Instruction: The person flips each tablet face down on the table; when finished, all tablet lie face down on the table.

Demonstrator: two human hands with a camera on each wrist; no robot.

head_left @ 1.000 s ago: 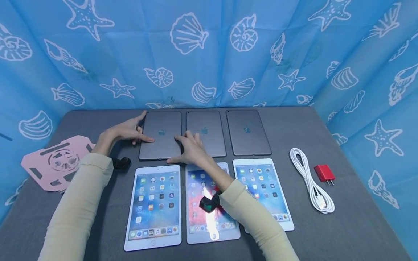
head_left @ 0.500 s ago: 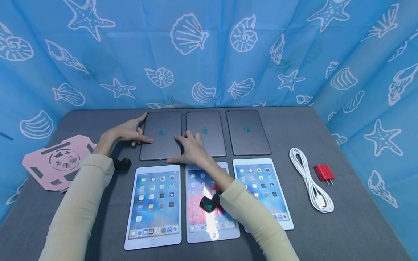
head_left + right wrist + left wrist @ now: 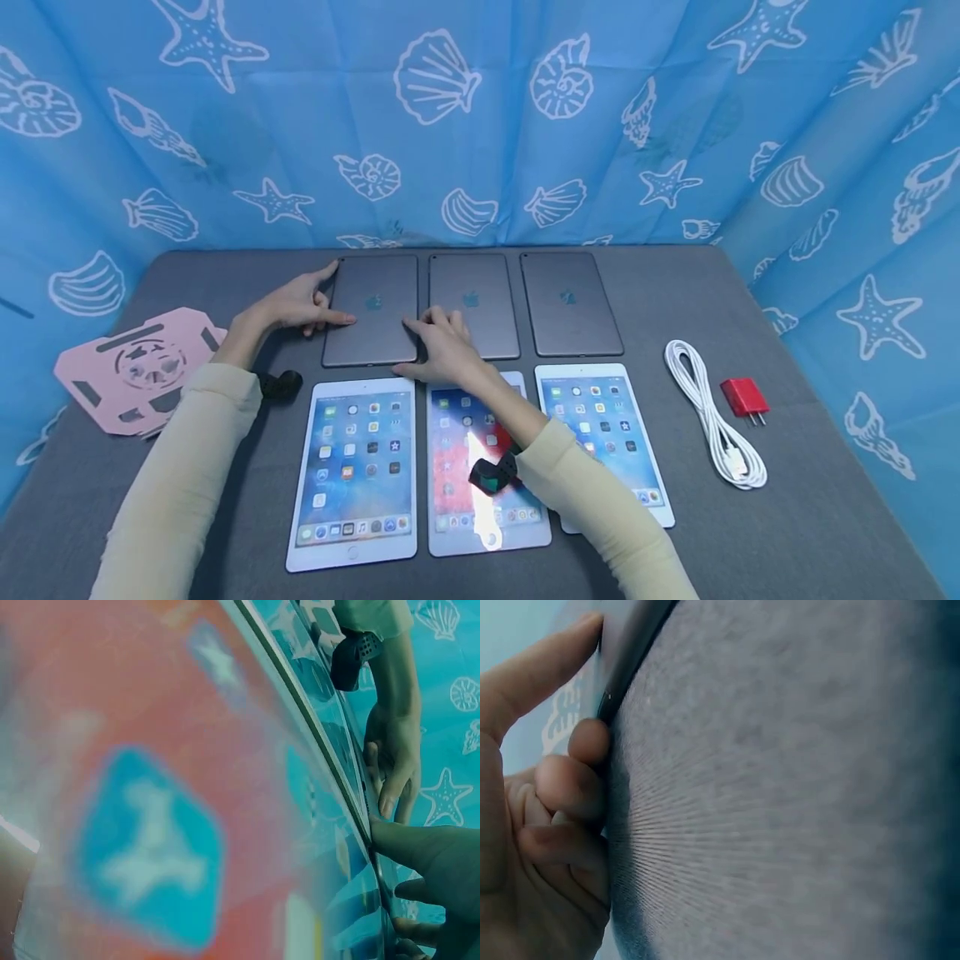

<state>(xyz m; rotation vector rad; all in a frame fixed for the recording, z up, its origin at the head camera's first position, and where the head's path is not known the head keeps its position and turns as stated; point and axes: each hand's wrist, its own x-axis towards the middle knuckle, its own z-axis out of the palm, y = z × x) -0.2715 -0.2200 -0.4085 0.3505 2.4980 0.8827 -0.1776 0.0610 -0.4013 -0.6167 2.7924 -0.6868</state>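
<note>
A dark grey tablet [image 3: 372,342] lies back up at the left end of the far row. At its left side my left hand [image 3: 292,302] grips the edge: thumb on the back, index finger at the far corner. In the left wrist view this hand's other fingers [image 3: 566,784] curl against the tablet's edge [image 3: 622,671]. My right hand [image 3: 446,346] touches the tablet's right edge with the index fingertip, its thumb near the front right corner. In the right wrist view, the right thumb [image 3: 409,838] is straight. The right hand partly covers the middle grey tablet [image 3: 476,321].
A third grey tablet [image 3: 572,308] completes the far row. Nearer lie three white tablets with lit screens: left [image 3: 352,475], middle [image 3: 487,492] under my right forearm, right [image 3: 603,433]. A pink cut-out panel [image 3: 97,375] is left; a white cable [image 3: 708,417] and red charger [image 3: 744,397] are right.
The right hand has shifted slightly to the right, its thumb now closer to the tablet's front right corner. The left hand holds nearly the same place; the view drifts slightly.
</note>
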